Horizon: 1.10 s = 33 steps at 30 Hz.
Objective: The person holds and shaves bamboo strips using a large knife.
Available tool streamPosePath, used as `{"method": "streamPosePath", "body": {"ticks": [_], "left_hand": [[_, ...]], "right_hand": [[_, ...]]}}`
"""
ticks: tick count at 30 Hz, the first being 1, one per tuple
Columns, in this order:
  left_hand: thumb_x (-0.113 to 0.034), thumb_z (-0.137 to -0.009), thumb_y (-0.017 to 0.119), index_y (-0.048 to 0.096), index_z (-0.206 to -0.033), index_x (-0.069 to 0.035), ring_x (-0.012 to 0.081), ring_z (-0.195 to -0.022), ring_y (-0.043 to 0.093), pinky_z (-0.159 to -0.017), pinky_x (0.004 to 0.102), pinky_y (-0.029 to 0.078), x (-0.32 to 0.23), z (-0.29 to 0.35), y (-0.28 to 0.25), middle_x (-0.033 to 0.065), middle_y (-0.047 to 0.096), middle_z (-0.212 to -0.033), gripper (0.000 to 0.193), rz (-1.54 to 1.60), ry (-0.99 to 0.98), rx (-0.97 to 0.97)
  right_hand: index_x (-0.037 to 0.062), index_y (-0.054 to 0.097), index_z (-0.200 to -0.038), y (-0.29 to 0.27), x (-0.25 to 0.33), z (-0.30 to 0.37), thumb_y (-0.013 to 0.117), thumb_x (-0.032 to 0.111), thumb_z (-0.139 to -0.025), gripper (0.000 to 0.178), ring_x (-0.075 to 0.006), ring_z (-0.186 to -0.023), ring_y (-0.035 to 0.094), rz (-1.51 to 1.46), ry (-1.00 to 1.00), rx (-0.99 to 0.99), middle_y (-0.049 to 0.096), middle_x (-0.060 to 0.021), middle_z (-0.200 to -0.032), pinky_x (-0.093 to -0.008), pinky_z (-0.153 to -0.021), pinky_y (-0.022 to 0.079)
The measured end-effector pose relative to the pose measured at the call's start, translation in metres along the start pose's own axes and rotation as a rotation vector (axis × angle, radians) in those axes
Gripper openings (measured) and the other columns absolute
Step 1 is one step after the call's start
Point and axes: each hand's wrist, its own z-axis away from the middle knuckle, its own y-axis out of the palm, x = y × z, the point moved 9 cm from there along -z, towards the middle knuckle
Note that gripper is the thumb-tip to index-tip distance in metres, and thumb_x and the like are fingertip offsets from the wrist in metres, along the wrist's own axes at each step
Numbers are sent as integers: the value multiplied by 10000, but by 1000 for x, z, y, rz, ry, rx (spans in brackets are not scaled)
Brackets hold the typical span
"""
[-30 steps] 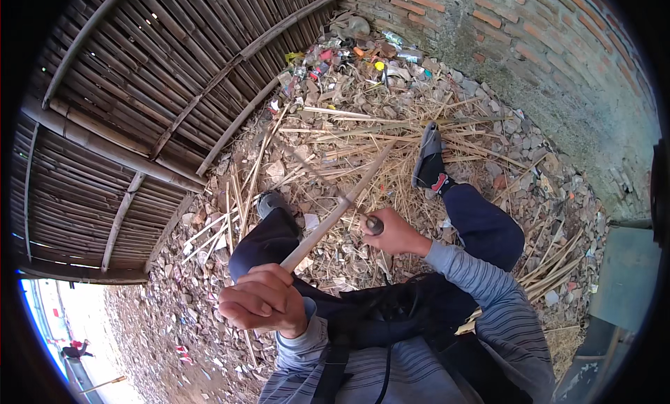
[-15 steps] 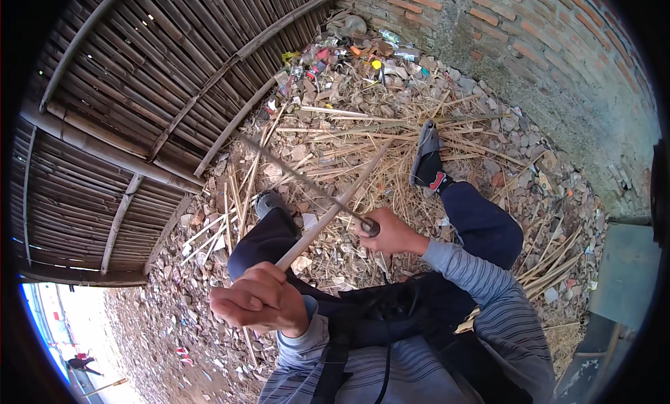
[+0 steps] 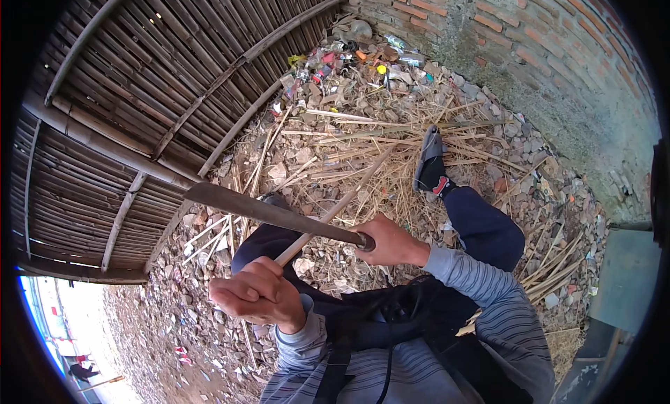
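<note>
My left hand [image 3: 257,292] is closed in a fist round the near end of a pale bamboo strip [image 3: 345,201], which slants away toward the far right. The handle of a machete is gripped in my right hand [image 3: 392,241]. Its long dark blade [image 3: 262,210] points left and crosses over the strip a short way beyond my left fist. Whether the edge touches the strip I cannot tell. Straw-like shavings [image 3: 401,160] and split bamboo pieces lie on the ground beyond.
A bamboo-slat wall [image 3: 188,69] stands on the left, a brick wall [image 3: 530,76] at the far right. Rubble and litter [image 3: 370,62] cover the far corner. My sandalled foot [image 3: 429,163] rests among the strips. More split strips [image 3: 555,271] lie at my right.
The machete blade has swung nearer and turned so its broad side shows, its tip now lower and farther left. My right hand has shifted slightly; my left hand keeps its hold on the strip.
</note>
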Motion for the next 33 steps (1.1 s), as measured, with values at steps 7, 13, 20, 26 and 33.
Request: {"method": "streamPosePath", "body": {"ticks": [7,13,20,26,33], "left_hand": [[-344,-1164,294,314,-887,-137,58,-363,229,-386,226,307,11,1,-12,-52,289,-467,346,-44,-55,-44],[-301,-1149,307,348,-1025,-104,69,-344,237,-386,226,269,17,-11,-18,-45,373,-452,237,443,-161,-25],[-593,-1013,540,407,-1179,-54,263,-798,591,-923,461,456,20,-6,-48,136,596,-808,580,476,-406,372],[-631,-1037,497,600,-1280,34,324,-1282,596,-1125,498,435,-9,-26,-103,208,649,-1316,715,-713,-662,567],[-346,-906,800,572,-1310,42,428,-1148,632,-982,496,483,-3,26,-42,248,656,-1216,605,-1180,-392,1037]], "right_hand": [[-10,657,-803,-11,-190,8,732,165,-794,191,-333,-633,631,49,388,-112,650,-177,-702,-467,-662,496],[-22,644,-782,-10,-195,4,742,185,-797,230,-362,-676,657,130,443,-129,653,-192,-708,-488,-693,509],[14,698,-849,-7,-198,10,733,205,-792,203,-421,-783,696,249,410,-164,689,-218,-776,-513,-749,532],[81,747,-986,3,-192,28,719,198,-813,211,-440,-857,711,342,424,-96,724,-212,-847,-541,-808,561],[139,755,-1044,40,-216,36,713,203,-829,228,-425,-839,726,400,414,-34,741,-192,-878,-550,-803,581]]}}
